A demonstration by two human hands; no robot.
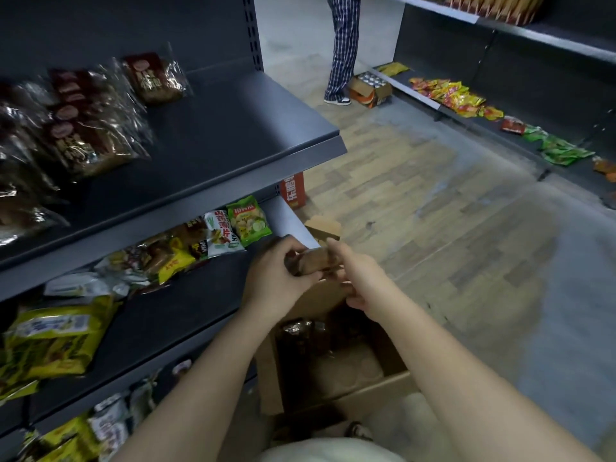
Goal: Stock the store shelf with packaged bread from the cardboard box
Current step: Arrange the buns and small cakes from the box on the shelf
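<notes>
As I judge, the stocking is partly done: several bread packets (83, 135) lie on the top shelf (233, 128) at upper left, a few dark packets (296, 331) remain in the cardboard box (373, 388) at lower centre, and the left hand (273, 275) and right hand (356, 281) together grasp one brown packet (315, 264) just above the box.

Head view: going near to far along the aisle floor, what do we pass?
Cardboard box → bread pack, gripped by left hand and right hand → red carton → case of cans.
</notes>
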